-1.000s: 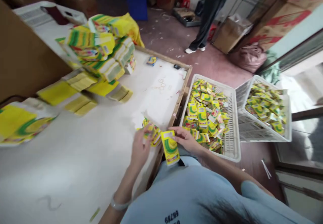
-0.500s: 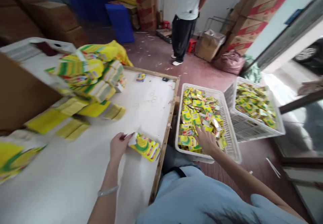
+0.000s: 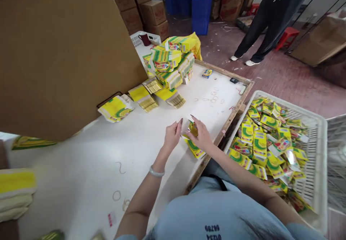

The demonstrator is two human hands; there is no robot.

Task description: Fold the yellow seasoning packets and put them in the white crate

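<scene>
Close to the right edge of the table (image 3: 129, 153), the left hand (image 3: 172, 136) and right hand (image 3: 201, 138) are pressing a small stack of yellow packets (image 3: 195, 149) between them, fingers closed on its sides. With the stack lying so near the rim, a loosening grip could be sending packets off beside the white crate (image 3: 321, 153). Farther back, the bundled piles (image 3: 167, 67) are leaning.

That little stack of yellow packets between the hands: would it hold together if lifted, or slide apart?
It is probably light, since the small stack of packets sits pinched between the left hand and right hand. It is likely slippery: the wrappers look glossy and the lower packets jut out. Single packets seem floppy; some in the crate look curled.
</scene>
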